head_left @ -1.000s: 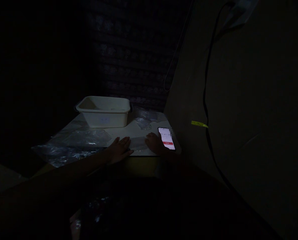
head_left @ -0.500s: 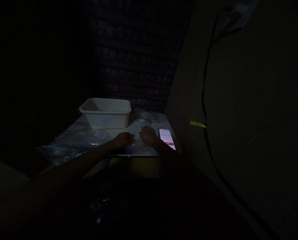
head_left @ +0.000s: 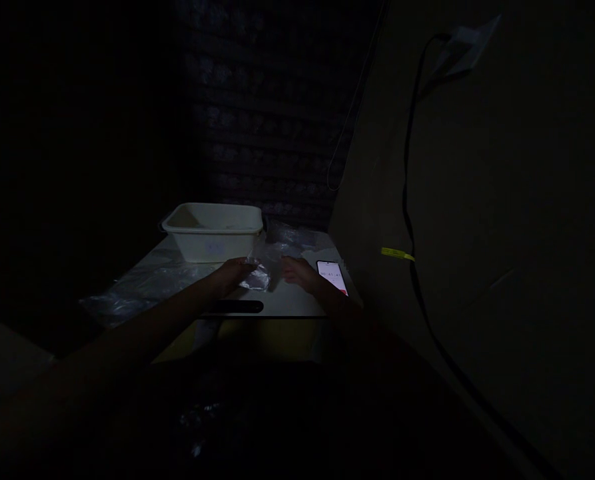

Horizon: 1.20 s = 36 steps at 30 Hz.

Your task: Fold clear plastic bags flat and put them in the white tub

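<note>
The scene is very dark. My left hand [head_left: 231,275] is closed on a clear plastic bag [head_left: 258,276], which catches the light just right of its fingers. My right hand [head_left: 297,272] is on the other side of the bag, its fingers curled toward the plastic; they are too dim to tell whether they grip it. Both hands are above the white table [head_left: 290,305]. A lit phone [head_left: 331,277] showing a timer lies right of my right hand.
A white tub [head_left: 212,245] stands behind my left hand. Clear plastic sheeting [head_left: 142,290] spreads over the table's left side, with more plastic [head_left: 292,233] at the back. A black cable [head_left: 408,180] with a yellow tag [head_left: 397,254] runs down the right wall.
The bag has been lifted off the table and bunched at my left hand, which has moved slightly left. A dark slot at the table's front edge is now uncovered. The view has tilted slightly.
</note>
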Tool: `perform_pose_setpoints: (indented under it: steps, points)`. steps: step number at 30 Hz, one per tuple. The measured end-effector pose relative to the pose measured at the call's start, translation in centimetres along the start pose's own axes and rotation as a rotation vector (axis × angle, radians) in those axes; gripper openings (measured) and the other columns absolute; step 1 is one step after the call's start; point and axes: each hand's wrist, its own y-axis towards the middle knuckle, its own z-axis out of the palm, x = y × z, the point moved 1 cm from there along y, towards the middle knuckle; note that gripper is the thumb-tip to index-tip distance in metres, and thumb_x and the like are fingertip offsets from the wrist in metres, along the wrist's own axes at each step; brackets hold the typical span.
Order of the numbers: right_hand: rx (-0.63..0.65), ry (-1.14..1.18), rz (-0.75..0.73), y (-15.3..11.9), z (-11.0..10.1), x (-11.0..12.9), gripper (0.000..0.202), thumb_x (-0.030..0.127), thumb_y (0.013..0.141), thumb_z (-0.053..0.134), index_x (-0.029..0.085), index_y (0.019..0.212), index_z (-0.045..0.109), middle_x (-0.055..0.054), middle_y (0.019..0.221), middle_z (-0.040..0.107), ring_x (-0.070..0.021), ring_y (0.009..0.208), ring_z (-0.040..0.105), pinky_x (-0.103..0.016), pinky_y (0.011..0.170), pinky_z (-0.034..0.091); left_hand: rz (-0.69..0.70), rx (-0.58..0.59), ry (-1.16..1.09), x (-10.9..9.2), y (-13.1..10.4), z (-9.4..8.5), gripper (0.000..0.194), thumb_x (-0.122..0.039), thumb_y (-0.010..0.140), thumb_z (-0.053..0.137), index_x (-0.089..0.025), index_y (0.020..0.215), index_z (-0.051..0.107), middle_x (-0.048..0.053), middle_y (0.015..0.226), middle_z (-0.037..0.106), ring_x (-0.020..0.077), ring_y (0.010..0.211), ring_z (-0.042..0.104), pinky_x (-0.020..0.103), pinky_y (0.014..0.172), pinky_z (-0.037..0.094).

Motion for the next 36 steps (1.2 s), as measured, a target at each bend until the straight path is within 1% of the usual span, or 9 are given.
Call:
perform_pose_setpoints:
  steps: [2, 4, 6, 9, 16, 21, 27, 30, 36]
  points:
    - [0.21, 0.178, 0.099, -0.3, 0.5, -0.2, 0.03, 0.04, 0.071, 0.041, 0.015, 0.085, 0.051, -0.004, 0.07, 0.056, -0.0132, 0.061, 0.055, -0.029, 0.058, 0.044, 0.02, -0.016, -0.048, -0.2, -0.1, 0.3, 0.019, -0.017, 0.049, 0.06, -0.01, 0.065, 0.056, 0.003, 0.056, 0.059, 0.0114, 0.048, 0.053, 0.022, 0.048, 0.039]
    - [0.266, 0.267, 0.067, -0.6, 1.2, 0.0, 0.024, 0.036, 0.066, 0.05, 0.015, 0.077, 0.052, 0.0, 0.06, 0.055, -0.0098, 0.05, 0.053, -0.024, 0.051, 0.043, 0.018, -0.007, -0.069, -0.2, -0.3, 0.8, 0.02, -0.014, 0.047, 0.061, -0.009, 0.066, 0.056, 0.003, 0.055, 0.059, 0.0115, 0.047, 0.053, 0.023, 0.048, 0.04]
    - [0.174, 0.294, 0.0, -0.8, 1.7, 0.4, 0.02, 0.029, 0.059, 0.059, 0.013, 0.068, 0.052, 0.003, 0.051, 0.051, -0.0069, 0.043, 0.048, -0.02, 0.044, 0.039, 0.011, -0.008, -0.083, -0.3, -0.6, 1.3, 0.021, -0.013, 0.046, 0.062, -0.009, 0.065, 0.055, 0.002, 0.054, 0.059, 0.0117, 0.047, 0.053, 0.023, 0.048, 0.04]
    - [0.075, 0.272, -0.017, -0.7, 2.1, 0.6, 0.02, 0.025, 0.052, 0.063, 0.012, 0.059, 0.05, 0.005, 0.043, 0.046, -0.0055, 0.037, 0.043, -0.018, 0.037, 0.033, 0.004, -0.048, -0.087, -0.3, -0.7, 1.6, 0.018, -0.017, 0.049, 0.062, -0.01, 0.062, 0.054, 0.002, 0.05, 0.057, 0.0113, 0.043, 0.051, 0.023, 0.044, 0.039]
    - [0.115, 0.375, -0.038, -0.3, 1.4, -0.2, 0.017, 0.023, 0.053, 0.06, 0.013, 0.055, 0.046, 0.007, 0.04, 0.044, -0.0043, 0.035, 0.039, -0.017, 0.035, 0.029, 0.024, -0.074, -0.025, -0.1, -0.1, 0.5, 0.013, -0.017, 0.048, 0.061, -0.011, 0.053, 0.051, 0.0, 0.046, 0.053, 0.0101, 0.042, 0.05, 0.021, 0.043, 0.038]
    - [0.192, 0.527, -0.063, -0.1, 1.4, -0.6, 0.014, 0.02, 0.053, 0.059, 0.014, 0.058, 0.047, 0.007, 0.045, 0.046, -0.0046, 0.04, 0.042, -0.019, 0.042, 0.033, 0.046, -0.062, -0.038, -0.3, -0.1, 0.4, 0.005, -0.011, 0.05, 0.055, -0.012, 0.054, 0.052, -0.001, 0.047, 0.052, 0.0101, 0.046, 0.051, 0.02, 0.044, 0.039]
    - [0.256, 0.676, -0.106, 0.0, 1.3, -0.6, 0.008, 0.01, 0.056, 0.053, 0.014, 0.062, 0.051, 0.004, 0.051, 0.05, -0.0076, 0.05, 0.048, -0.022, 0.052, 0.039, 0.03, -0.038, -0.096, -0.7, -0.6, 0.6, 0.01, -0.006, 0.05, 0.049, -0.013, 0.056, 0.053, -0.002, 0.047, 0.053, 0.009, 0.043, 0.049, 0.02, 0.043, 0.04]
    - [0.243, 0.68, -0.117, 0.1, 1.2, -0.6, 0.013, 0.004, 0.055, 0.048, 0.014, 0.062, 0.053, 0.003, 0.052, 0.053, -0.0084, 0.052, 0.05, -0.024, 0.056, 0.04, -0.006, -0.031, -0.069, -0.8, -0.7, 0.6, 0.013, -0.006, 0.05, 0.046, -0.011, 0.056, 0.056, 0.001, 0.049, 0.055, 0.01, 0.045, 0.05, 0.021, 0.044, 0.04]
    - [0.193, 0.541, -0.068, 0.2, 0.5, -1.1, 0.026, 0.001, 0.051, 0.044, 0.014, 0.07, 0.056, 0.002, 0.054, 0.056, -0.011, 0.053, 0.052, -0.026, 0.053, 0.041, 0.032, -0.062, 0.011, 0.0, 0.0, 0.1, 0.019, -0.005, 0.044, 0.041, -0.011, 0.05, 0.058, 0.0, 0.043, 0.053, 0.0093, 0.042, 0.046, 0.019, 0.041, 0.035]
